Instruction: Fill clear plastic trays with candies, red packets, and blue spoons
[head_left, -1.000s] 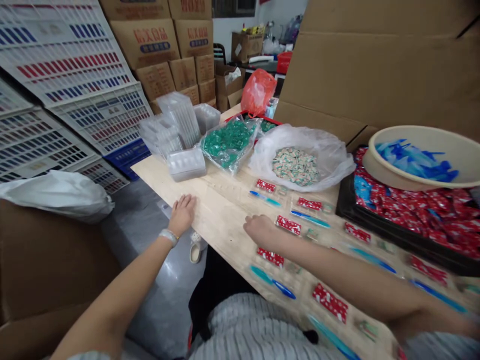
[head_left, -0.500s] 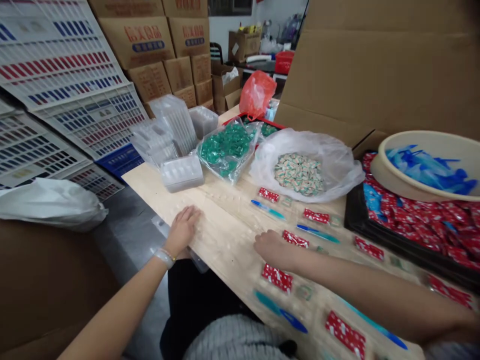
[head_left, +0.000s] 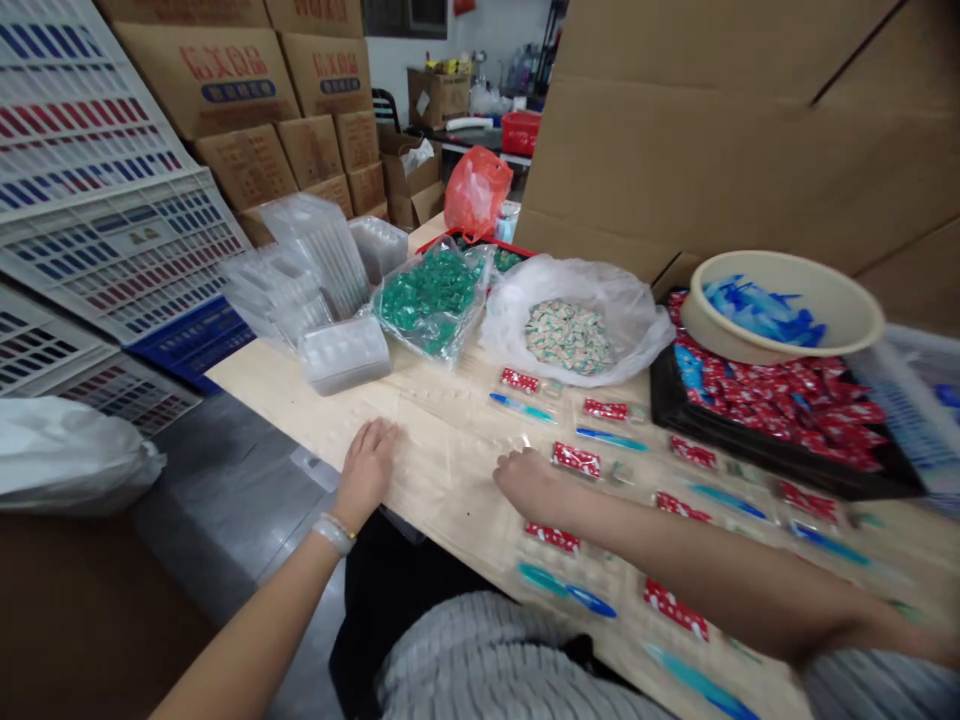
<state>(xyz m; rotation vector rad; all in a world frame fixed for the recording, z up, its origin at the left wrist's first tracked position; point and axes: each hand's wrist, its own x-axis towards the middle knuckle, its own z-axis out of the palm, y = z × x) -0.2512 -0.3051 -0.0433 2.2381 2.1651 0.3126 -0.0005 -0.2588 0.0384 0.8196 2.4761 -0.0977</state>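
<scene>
My left hand [head_left: 367, 468] lies flat on the near edge of the wooden table [head_left: 300, 395], fingers stretched out, resting on a clear plastic tray [head_left: 450, 440] that is hard to make out. My right hand [head_left: 527, 478] rests palm down on the same clear tray, fingers curled a little, beside a red sachet [head_left: 576, 459]. Rows of red sachets and blue-teal sticks [head_left: 521, 407] lie in clear trays to the right of my hands.
At the back stand stacks of empty clear trays [head_left: 341, 350], a bag of green pieces [head_left: 431, 290], a bag of pale sachets [head_left: 570, 335], a black tray of red sachets [head_left: 780, 400] and a cream bowl [head_left: 780, 310]. Cardboard walls rise right; crates and boxes left.
The view has swung a little right and pulled back. Both hands stay on the table at nearly the same spots; the right hand has drawn slightly nearer the left.
</scene>
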